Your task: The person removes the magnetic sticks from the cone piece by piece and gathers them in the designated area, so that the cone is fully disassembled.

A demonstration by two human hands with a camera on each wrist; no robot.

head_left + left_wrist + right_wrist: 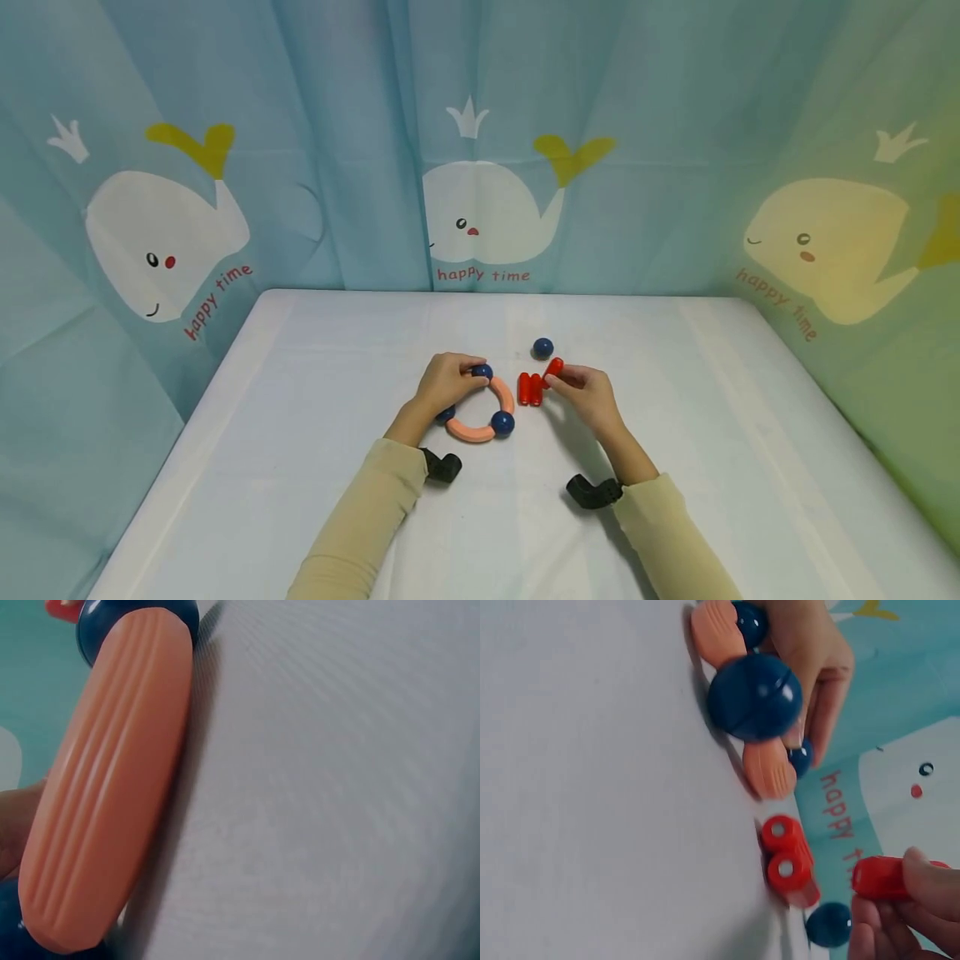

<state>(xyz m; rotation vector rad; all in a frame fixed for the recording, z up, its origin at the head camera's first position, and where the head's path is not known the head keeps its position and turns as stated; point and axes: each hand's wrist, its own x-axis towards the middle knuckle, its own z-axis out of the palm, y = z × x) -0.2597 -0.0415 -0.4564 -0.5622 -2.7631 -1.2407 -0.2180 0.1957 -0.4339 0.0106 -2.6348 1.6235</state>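
On the table lies a ring of blue balls and curved orange pieces. My left hand [447,385] pinches the far blue ball [482,372] of this ring between thumb and fingers. Another ball [503,423] joins the right orange piece [503,395] to the near orange piece [470,431]; the ring's left side is partly hidden under the hand. A short red rod [554,367] is pinched in the fingertips of my right hand [592,400], raised off the table in the right wrist view. Just left of it, two more red rods [789,859] lie side by side.
A loose blue ball [543,348] sits beyond the red rods. Black wrist cameras [594,492] stick out from both sleeves. The white table [337,350] ends at a hanging curtain [360,167] printed with whales.
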